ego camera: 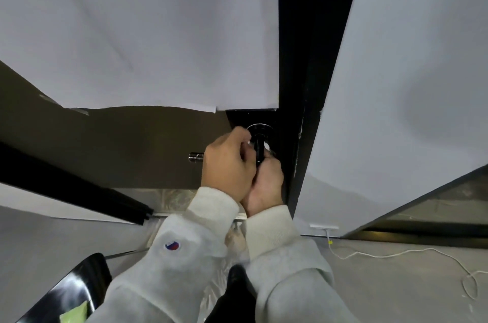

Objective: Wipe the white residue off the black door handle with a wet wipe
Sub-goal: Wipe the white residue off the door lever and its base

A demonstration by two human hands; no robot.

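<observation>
The black metal door handle [258,147] sticks out from the dark door [132,143]. Both hands wrap it: the left hand [228,164] closes on the bar, the right hand [265,183] below. White wet wipe [266,147] peeks between, soft and slippery; the handle is hard.

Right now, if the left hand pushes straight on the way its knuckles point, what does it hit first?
Probably the round rose at the handle base, then the door; the left hand is already close, though depth is unclear.

head-worn view, looking down and forward; close on door handle [258,147]
</observation>
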